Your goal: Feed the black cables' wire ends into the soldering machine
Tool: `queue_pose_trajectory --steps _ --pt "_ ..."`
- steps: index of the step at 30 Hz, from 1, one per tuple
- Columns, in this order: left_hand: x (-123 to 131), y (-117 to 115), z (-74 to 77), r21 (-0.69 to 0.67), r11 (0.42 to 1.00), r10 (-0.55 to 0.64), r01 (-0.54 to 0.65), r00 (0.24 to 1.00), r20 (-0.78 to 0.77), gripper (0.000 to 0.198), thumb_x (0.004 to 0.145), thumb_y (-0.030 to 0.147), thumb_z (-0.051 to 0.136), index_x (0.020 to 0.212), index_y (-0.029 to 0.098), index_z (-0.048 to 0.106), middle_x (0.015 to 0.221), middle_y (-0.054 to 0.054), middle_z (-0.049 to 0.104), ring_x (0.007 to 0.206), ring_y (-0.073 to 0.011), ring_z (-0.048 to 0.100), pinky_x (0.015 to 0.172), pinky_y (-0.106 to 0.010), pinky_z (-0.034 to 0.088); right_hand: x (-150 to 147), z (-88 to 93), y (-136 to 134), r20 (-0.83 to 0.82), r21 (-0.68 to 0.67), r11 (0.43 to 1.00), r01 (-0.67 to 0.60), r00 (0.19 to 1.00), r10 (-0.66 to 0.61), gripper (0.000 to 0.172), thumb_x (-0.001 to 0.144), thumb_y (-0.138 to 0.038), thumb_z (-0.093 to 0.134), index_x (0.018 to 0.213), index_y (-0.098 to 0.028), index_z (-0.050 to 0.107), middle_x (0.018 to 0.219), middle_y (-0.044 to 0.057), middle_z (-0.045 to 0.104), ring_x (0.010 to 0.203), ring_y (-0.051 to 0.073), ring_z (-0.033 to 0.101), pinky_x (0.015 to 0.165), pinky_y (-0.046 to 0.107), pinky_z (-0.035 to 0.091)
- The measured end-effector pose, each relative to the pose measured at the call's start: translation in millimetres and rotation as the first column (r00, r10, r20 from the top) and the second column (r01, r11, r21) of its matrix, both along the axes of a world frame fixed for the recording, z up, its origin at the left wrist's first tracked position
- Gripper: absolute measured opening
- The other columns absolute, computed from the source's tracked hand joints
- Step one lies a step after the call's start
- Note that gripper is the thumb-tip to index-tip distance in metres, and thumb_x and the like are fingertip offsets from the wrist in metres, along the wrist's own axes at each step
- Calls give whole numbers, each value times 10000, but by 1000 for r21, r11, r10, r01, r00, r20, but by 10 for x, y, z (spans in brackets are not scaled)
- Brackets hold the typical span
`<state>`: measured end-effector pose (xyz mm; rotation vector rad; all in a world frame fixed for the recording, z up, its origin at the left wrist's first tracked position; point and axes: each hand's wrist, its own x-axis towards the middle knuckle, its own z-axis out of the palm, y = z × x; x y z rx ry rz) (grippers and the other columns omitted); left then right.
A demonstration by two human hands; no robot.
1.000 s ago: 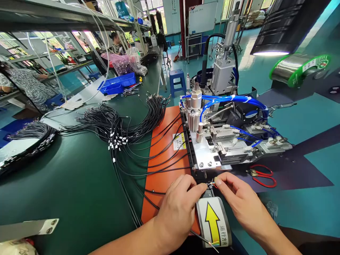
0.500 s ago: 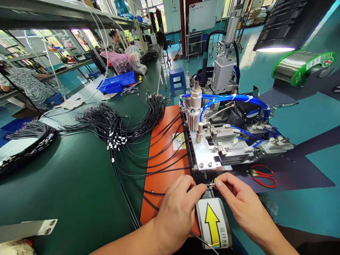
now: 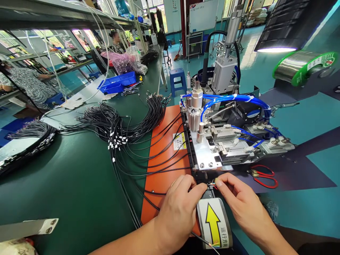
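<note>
My left hand [image 3: 179, 209] is closed at the machine's front edge, with its thumb and forefinger pressed together by the end of a black cable [image 3: 152, 193]. From under its palm another black cable [image 3: 196, 235] sticks out, its stripped end showing fine wires. Opposite, my right hand [image 3: 240, 198] pinches thin coloured wires [image 3: 213, 183] between thumb and forefinger. Both sets of fingertips nearly meet above a small dark track just behind the label with a yellow arrow [image 3: 213, 221]. The exact contact point is partly hidden by the fingers.
The metal machine [image 3: 212, 141] with blue air tubes stands ahead. Red-handled cutters [image 3: 262, 176] lie to its right. Bundled black cables [image 3: 106, 122] cover part of the green bench [image 3: 79, 187]. A solder spool [image 3: 302, 67] and lamp [image 3: 281, 28] hang at upper right.
Both hands keep nearly the same place and grip. The whole view has shifted very slightly, and the right fingertips have barely moved.
</note>
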<state>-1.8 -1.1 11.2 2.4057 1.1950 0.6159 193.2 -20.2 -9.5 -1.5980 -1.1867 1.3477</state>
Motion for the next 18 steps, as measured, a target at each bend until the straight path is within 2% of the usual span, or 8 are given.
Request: queue_pose_trajectory --steps 5,18 --pt "-2 1 -7 5 1000 2 -2 1000 -4 295 964 84 478 1143 194 685 899 -70 555 806 -215 513 692 -325 497 -3 6 -23 -24 -9 1000 10 1000 -10 345 953 -567 540 862 -240 603 761 -26 582 701 155 501 616 241 437" --pt "1 -2 -18 45 999 9 -6 997 -75 292 968 106 457 1141 175 682 899 -85 550 809 -236 517 689 -361 510 -27 4 7 50 -20 999 44 998 -43 343 927 -556 550 810 -238 607 709 -26 548 658 159 489 564 242 413"
